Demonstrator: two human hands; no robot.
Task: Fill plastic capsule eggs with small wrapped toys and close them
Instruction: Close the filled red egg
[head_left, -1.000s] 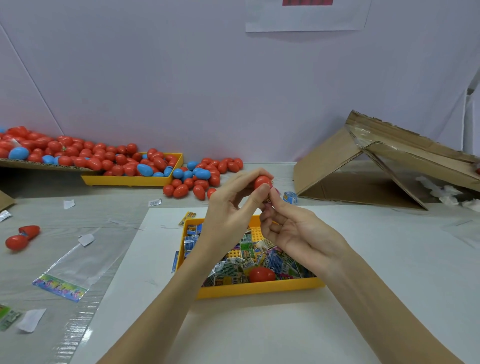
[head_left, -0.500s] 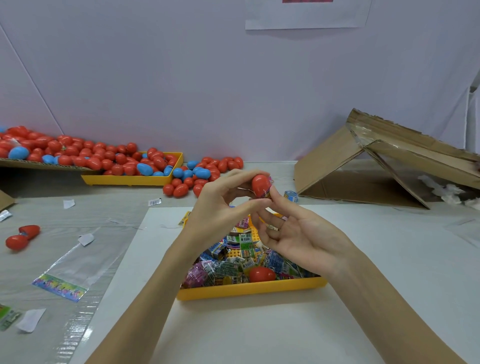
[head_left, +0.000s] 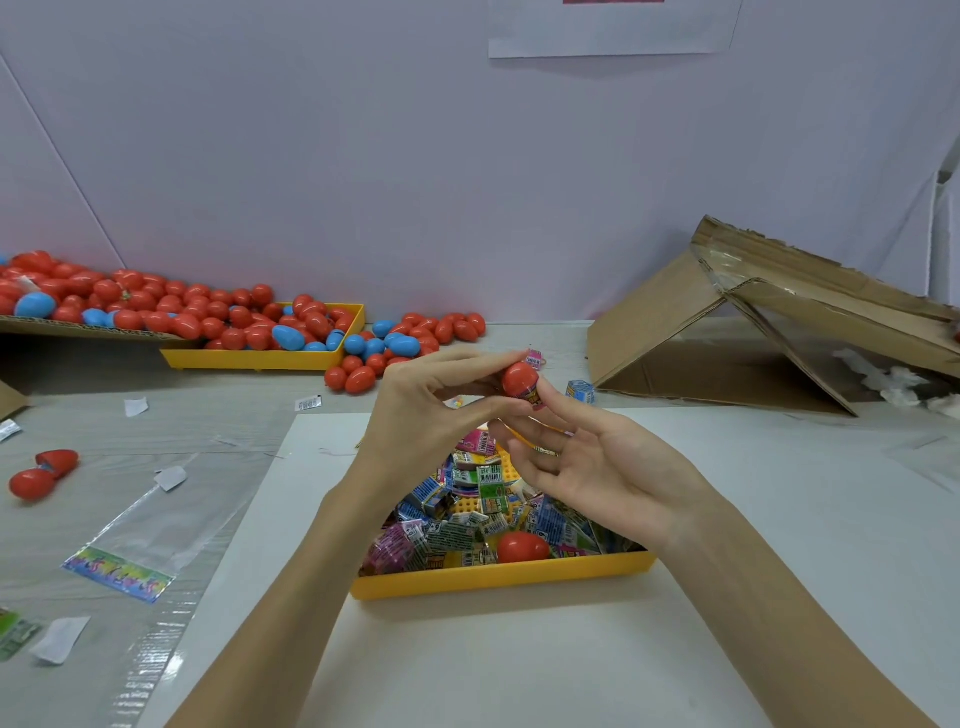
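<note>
My left hand (head_left: 421, 415) pinches a red capsule egg half (head_left: 519, 379) between thumb and fingers, above the near yellow tray (head_left: 498, 579). A small wrapped toy (head_left: 531, 398) sticks out of the half's lower edge. My right hand (head_left: 597, 462) is spread palm up just right of it, with its fingertips touching the toy and the egg half. The tray holds several small wrapped toys (head_left: 467, 509) and another red egg piece (head_left: 521, 546).
A far yellow tray (head_left: 260, 358) and cardboard at the back left hold a heap of red and blue eggs (head_left: 182, 312). An open red egg (head_left: 44, 473) lies at the left. Clear bags (head_left: 156, 530) lie on the table. A collapsed cardboard box (head_left: 769, 332) stands at the right.
My left hand has turned and shifted left, baring the tray's toys. My right fingers have uncurled from under the egg half and now press the toy at its edge.
</note>
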